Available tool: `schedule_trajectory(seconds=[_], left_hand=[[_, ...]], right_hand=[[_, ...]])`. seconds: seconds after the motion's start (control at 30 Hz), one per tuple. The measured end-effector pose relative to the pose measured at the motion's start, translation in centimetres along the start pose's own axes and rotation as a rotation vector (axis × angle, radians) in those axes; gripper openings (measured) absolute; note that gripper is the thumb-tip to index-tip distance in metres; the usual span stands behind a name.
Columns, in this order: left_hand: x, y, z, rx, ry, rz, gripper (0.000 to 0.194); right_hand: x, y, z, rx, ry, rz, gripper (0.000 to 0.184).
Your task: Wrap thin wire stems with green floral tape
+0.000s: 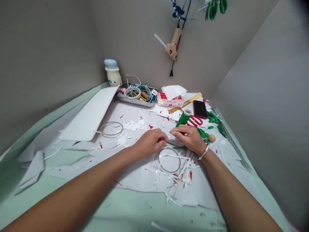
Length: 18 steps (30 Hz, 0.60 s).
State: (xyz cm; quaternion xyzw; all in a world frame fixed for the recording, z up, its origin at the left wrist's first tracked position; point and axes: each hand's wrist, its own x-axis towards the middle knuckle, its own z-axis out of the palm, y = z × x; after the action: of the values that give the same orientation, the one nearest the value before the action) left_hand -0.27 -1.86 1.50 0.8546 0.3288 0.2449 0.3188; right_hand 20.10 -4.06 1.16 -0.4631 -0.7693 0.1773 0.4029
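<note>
My left hand [150,142] and my right hand [188,138] pinch a thin green strip [176,146] between their fingers, and its far end runs down and right. Just below the hands, a clear wire ring [169,160] lies on white paper scraps. A spool of green tape [183,118] stands beyond my right hand, next to red-handled scissors [194,121]. A small wooden ball [211,138] and green leaf shapes [202,132] lie by my right hand. A second wire ring [111,129] lies to the left.
A large white board [89,112] leans at the left. Along the back are a metal tray of wires and tape [136,102], a tissue pack [170,102] and a black phone [200,109]. A hot glue gun [173,43] hangs on the wall. Paper scraps litter the table.
</note>
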Motion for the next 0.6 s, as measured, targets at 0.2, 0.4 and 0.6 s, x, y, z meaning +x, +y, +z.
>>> schedule_trajectory(seconds=[0.2,0.4,0.6], left_hand=[[0.6,-0.5,-0.2,-0.540,0.018,-0.166,0.013],[1.0,-1.2,-0.4,-0.475,0.288,-0.289,0.019],[0.6,-0.9,-0.5,0.103,0.337,-0.186,0.014]], right_hand=[[-0.2,0.9,0.1,0.031,-0.006,0.118,0.020],[-0.3,-0.5,1.3,-0.117,-0.199,-0.069,0.017],[-0.2,-0.9,1.0,-0.249,-0.163,-0.180,0.015]])
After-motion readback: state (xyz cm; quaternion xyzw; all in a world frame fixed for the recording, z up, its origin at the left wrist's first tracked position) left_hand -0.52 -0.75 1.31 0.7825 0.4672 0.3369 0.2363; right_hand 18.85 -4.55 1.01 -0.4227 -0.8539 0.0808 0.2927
